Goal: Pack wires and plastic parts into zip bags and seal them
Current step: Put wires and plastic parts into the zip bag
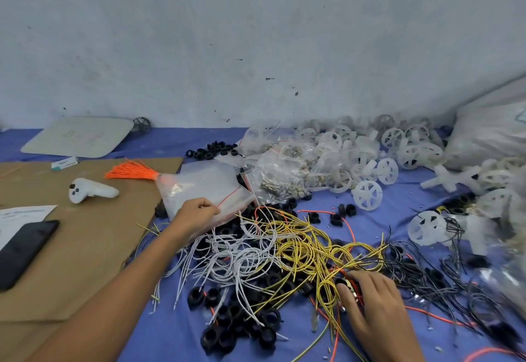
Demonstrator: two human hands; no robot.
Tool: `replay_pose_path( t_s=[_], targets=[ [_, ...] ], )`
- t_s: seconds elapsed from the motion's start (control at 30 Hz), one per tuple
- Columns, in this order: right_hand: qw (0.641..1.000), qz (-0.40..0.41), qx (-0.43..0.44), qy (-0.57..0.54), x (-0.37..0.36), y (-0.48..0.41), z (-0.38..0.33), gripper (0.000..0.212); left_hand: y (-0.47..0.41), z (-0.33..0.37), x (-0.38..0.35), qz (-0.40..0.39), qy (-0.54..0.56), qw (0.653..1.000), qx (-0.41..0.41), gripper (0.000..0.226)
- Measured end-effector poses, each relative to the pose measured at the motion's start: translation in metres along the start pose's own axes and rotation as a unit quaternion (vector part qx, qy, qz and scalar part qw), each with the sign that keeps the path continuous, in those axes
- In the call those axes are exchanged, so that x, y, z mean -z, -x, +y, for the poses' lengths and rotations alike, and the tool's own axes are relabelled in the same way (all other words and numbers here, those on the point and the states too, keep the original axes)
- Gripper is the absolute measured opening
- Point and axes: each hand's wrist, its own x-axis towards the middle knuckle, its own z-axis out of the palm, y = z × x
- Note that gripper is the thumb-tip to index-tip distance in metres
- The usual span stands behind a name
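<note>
Several bags filled: a few zip bags of metal hardware (280, 183) lie behind the wire tangle, beside the white plastic wheels (367, 194); whether their strips are pressed shut cannot be told
Most stock unpacked: yellow wires (307, 247), white wires (236, 256) and black wires (444, 270) lie tangled loose on the blue worktop (170, 339); black plastic rings (227, 330) lie under and in front of them; wheels are heaped along the wall
Left hand (199, 213): pinches the red-lined mouth edge of a clear zip bag (205, 185), which lies on a flat stack just behind the tangle; the bag looks empty
Right hand (373, 307): fingers curl down into the tangle at its near right side; thumb and forefinger close on a small dark piece (349, 286); its kind is too blurred to name
Orange wires (131, 172): one bundle fans out over the cardboard (85, 247); its bound end meets the bag stack, inside or under it cannot be told
Step in hand: likely taking a bag while gathering what goes in it
Progress: early; only a small share looks bagged; filling and sealing remain for nearly all wires, rings and wheels
</note>
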Motion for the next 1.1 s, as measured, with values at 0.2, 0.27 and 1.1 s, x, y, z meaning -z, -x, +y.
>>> replay_pose_path(
  t_s=[0.2,0.27,1.1],
  targets=[
    [0.999,0.030,0.017,0.003,-0.005,0.001,0.004,0.059,0.007,0.000,0.005,-0.025,-0.064,0.997,-0.042,0.010],
    [0.999,0.040,0.022,0.009,-0.007,0.000,0.004,0.061,0.017,0.002,0.007,-0.037,-0.129,0.987,-0.089,0.007],
    [0.999,0.031,0.019,0.013,0.000,0.000,-0.004,0.061,0.091,0.029,0.004,-0.062,-0.149,0.976,-0.148,0.007]
  ],
)
